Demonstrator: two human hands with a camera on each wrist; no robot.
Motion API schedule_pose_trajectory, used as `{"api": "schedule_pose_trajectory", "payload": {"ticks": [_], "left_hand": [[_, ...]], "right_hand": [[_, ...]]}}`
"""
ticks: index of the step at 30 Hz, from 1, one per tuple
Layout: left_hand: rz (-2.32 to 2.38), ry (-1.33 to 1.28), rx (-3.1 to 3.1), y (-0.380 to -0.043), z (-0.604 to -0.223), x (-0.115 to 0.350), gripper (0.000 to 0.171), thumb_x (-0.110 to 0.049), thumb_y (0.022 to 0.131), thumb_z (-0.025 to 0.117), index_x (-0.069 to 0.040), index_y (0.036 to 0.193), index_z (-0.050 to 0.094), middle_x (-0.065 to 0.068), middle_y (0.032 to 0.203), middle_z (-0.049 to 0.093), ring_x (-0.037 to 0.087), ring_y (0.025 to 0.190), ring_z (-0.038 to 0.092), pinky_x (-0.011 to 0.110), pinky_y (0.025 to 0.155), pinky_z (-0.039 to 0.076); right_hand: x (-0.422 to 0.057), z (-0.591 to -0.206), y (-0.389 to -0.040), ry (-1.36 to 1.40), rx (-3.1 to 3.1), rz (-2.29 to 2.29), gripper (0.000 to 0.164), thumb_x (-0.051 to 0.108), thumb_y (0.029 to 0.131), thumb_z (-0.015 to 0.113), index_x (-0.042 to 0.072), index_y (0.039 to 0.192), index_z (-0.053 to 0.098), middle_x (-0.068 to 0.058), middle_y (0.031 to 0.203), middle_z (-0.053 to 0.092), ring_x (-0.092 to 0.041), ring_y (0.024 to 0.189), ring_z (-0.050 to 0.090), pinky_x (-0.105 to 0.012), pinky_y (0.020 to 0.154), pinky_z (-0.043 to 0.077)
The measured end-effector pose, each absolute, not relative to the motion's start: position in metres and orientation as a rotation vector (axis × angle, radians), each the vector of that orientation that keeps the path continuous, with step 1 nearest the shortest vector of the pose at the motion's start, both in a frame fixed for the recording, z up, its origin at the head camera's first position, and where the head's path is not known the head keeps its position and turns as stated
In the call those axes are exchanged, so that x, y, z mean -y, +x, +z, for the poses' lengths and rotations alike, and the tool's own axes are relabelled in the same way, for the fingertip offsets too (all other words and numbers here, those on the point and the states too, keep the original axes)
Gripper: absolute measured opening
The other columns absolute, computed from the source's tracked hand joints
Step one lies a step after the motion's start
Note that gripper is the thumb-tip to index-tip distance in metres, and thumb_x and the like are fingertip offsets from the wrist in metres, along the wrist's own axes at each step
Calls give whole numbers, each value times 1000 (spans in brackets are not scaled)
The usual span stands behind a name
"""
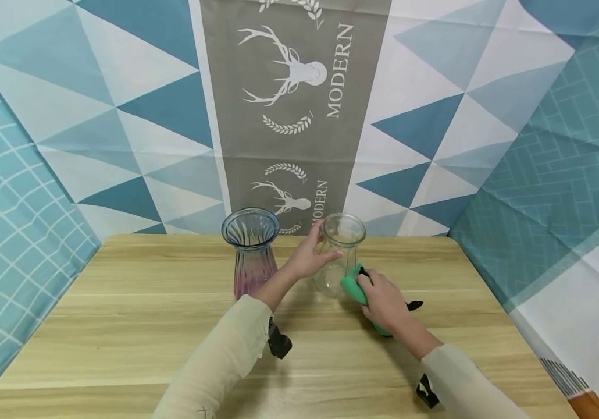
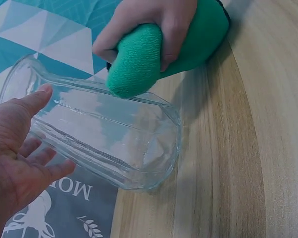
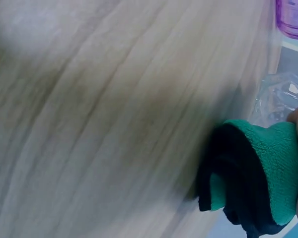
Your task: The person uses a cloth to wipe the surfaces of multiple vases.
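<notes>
Green cloth [image 1: 353, 286] is touching the side of the clear glass vase [image 1: 332, 278], so the step in hand is probably wiping the outside of the glass. The vase is standing on the wooden bench [image 1: 121, 326], just to the right of the blue-and-purple vase [image 1: 255, 270]; whether it is leaning slightly, the views are not settling. The next move is likely calling for a stroke of the cloth along the panelled side, with light pressure, while the glass is being steadied or turned to present another face.

The left hand [image 1: 312, 256] is spanning the vase near its neck, the thumb lying on one side and the fingers spreading on the other, so it is cradling more than squeezing. The right hand [image 1: 385, 299] is gripping the bunched cloth firmly, its fingers curling over it, while a dark-edged end is hanging loose beneath. Both hands are working near each other without touching, the left sitting higher on the glass and the right lower.
</notes>
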State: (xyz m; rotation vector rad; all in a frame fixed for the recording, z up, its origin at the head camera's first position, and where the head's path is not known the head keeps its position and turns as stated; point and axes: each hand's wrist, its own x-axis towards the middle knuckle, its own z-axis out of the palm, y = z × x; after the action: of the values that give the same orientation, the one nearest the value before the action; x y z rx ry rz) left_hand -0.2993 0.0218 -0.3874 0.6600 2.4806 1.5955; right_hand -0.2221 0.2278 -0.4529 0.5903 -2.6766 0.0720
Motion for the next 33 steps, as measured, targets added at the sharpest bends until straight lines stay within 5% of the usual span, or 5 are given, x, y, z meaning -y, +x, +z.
{"api": "schedule_pose_trajectory", "payload": {"ticks": [7,20,33], "left_hand": [[1607,642,-2477,-300,-389,-22,90,-28,84,70,-22,150,10,13,148,37,30,136,36,53,104,39],[1625,689,-2467,-300,-390,-24,90,-26,84,71,-21,150,10,13,147,39,31,136,37,52,104,40],[1585,692,-2483,-301,-390,-22,90,-27,85,70,-20,151,8,12,148,38,30,136,37,50,105,40]], "right_hand": [[-236,-454,-224,610,2775,101,48,18,75,75,11,116,52,-14,115,55,-28,96,59,-44,70,54],[-231,-421,-240,290,2441,685,63,13,81,69,8,136,38,-23,121,51,-37,91,59,-52,64,52],[-230,-433,-241,366,2615,538,54,14,79,72,5,126,49,-19,113,55,-31,92,58,-49,67,52]]}}
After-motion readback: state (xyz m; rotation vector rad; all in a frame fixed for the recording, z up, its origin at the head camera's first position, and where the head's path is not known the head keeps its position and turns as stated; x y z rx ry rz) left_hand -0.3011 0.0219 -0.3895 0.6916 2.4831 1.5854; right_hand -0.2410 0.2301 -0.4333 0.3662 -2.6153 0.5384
